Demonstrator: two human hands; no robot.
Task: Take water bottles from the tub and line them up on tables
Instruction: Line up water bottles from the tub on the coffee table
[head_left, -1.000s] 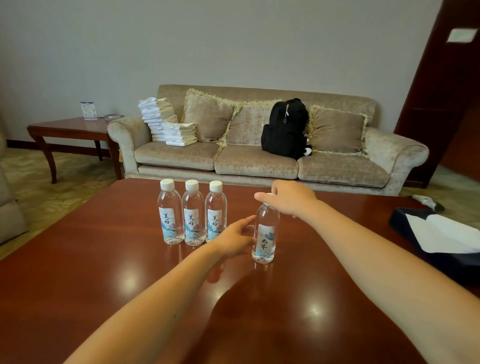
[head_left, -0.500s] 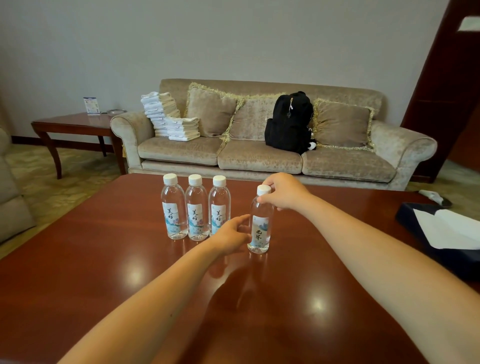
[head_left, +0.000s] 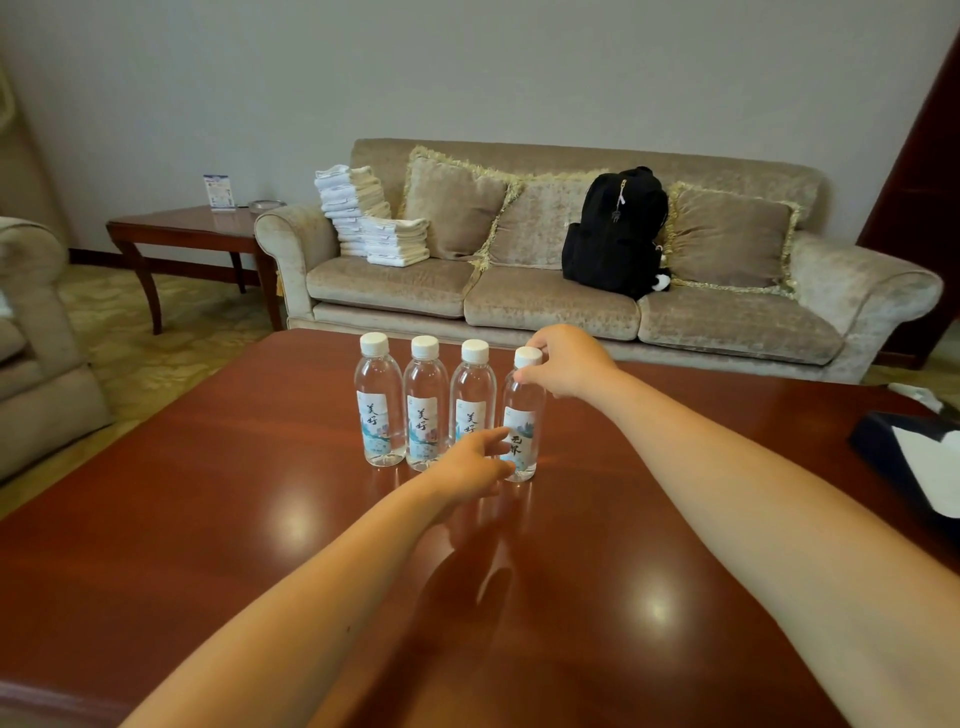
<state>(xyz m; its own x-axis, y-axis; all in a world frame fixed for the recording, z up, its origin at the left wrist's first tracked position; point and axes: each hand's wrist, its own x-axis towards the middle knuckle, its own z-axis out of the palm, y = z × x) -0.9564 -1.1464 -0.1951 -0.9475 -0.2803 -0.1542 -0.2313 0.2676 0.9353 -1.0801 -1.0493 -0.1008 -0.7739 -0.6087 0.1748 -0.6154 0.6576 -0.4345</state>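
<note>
View from a head camera, looking down over 2 bare arms reaching across a glossy red-brown table (head_left: 208, 519). 4 clear water bottles with white caps and pale labels stand upright in a tight left-to-right row near the table's far edge: bottle 1 (head_left: 379, 410), bottle 2 (head_left: 426, 415), bottle 3 (head_left: 471, 400) and bottle 4 (head_left: 523, 410), each just beside the next. The right hand (head_left: 566, 364) comes from the right and pinches the cap (head_left: 528, 356) of bottle 4 between thumb and fingertips. The left hand (head_left: 475, 462) lies low in front of bottles 3 and 4, its fingers stretched out and loosely spread, tips touching the lower label of bottle 4 without wrapping round it. Beyond the table stands a beige sofa (head_left: 519, 306) holding a stack of folded towels (head_left: 363, 213) at its left end and a black backpack (head_left: 613, 234) near the middle. A side table (head_left: 176, 228) stands far left, an armchair (head_left: 31, 338) at the left edge, and a dark box (head_left: 883, 447) rests on the table's right side.
</note>
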